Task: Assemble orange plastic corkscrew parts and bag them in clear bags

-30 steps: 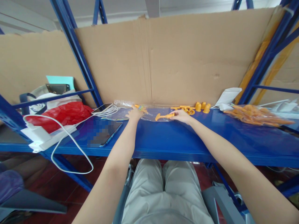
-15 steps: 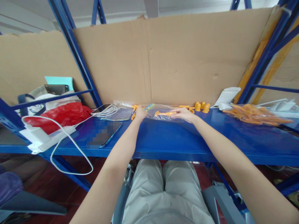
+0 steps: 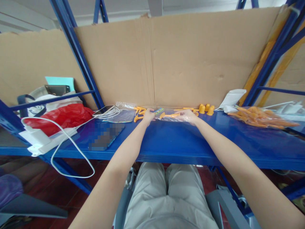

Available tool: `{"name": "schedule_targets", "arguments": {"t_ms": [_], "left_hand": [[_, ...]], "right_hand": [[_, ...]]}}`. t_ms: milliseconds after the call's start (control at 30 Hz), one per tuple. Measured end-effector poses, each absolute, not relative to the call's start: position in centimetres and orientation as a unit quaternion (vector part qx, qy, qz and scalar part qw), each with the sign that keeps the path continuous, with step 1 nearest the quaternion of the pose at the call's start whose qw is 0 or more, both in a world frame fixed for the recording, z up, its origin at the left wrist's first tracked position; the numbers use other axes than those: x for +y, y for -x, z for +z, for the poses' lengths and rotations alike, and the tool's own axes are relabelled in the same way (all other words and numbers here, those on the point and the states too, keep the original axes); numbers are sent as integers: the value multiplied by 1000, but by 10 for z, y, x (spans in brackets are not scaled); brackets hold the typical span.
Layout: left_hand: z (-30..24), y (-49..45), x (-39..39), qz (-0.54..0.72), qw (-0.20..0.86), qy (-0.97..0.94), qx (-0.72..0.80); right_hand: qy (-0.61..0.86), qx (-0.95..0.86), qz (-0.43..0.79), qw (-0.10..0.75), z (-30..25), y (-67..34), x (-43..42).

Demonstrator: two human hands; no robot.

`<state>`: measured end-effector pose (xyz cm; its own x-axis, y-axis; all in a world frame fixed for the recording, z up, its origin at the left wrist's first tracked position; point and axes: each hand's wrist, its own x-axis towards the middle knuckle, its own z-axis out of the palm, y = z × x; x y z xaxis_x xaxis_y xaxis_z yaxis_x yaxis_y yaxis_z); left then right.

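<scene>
Both my hands reach to the back of a blue metal shelf. My left hand pinches the left end of a small clear plastic bag that has an orange plastic piece inside. My right hand is closed on the bag's right end, partly under the film. Loose orange hook-shaped pieces lie just left of my left hand. More small orange parts stand to the right of my right hand, against the cardboard.
A cardboard sheet backs the shelf. A phone, white cables and a white power strip lie at the left, beside a red bag. A bag of orange parts sits at the right.
My left hand lifted the bag's left end and moved right with it. The orange piece in my right hand is now inside the bag, and loose orange hooks show at the left.
</scene>
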<state>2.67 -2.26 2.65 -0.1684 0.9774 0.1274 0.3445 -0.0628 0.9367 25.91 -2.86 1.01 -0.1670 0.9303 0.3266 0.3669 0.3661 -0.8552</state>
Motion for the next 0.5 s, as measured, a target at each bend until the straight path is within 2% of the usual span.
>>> {"name": "schedule_targets", "arguments": {"t_ms": [167,300,500], "left_hand": [[29,-23,-24,444,311,-558,628],[27,-20,-24,411,294,-594,625],[22,-20,-20,393,382,-598,584]], "right_hand": [[479,-715,259,438,4,-267,-18],[461,-723,263,443,3,-267,-15],[443,-722,316,428,0,-259,-18]]}}
